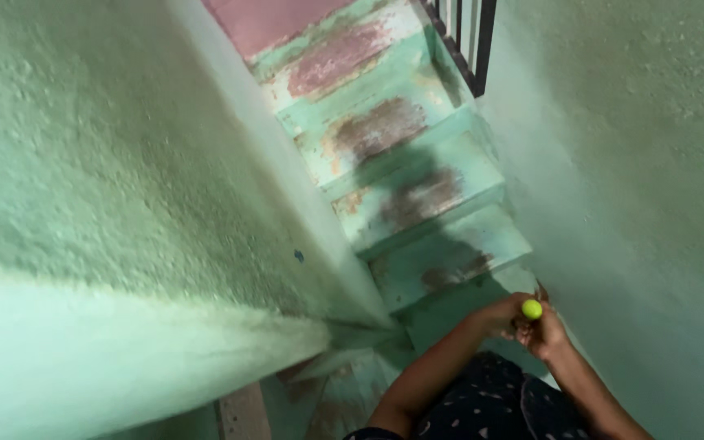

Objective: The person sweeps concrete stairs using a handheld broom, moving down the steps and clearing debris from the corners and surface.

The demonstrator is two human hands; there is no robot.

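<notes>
I see both hands meeting low at the foot of the stairs [417,175], close to the right wall [629,187]. My left hand [503,314] and right hand [546,332] are pressed together around 1 small yellow-green knob [532,309], probably a tool's end; fingers curl on it from both sides, likely to steady it. What lies beneath it is hidden. The worn green steps rise ahead, rail [470,41] at top.

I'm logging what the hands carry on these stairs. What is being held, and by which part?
A small yellow-green ball, or a rounded tip, sits between the left hand and right hand. The fingers cover its underside, so the exact hold cannot be told.
</notes>
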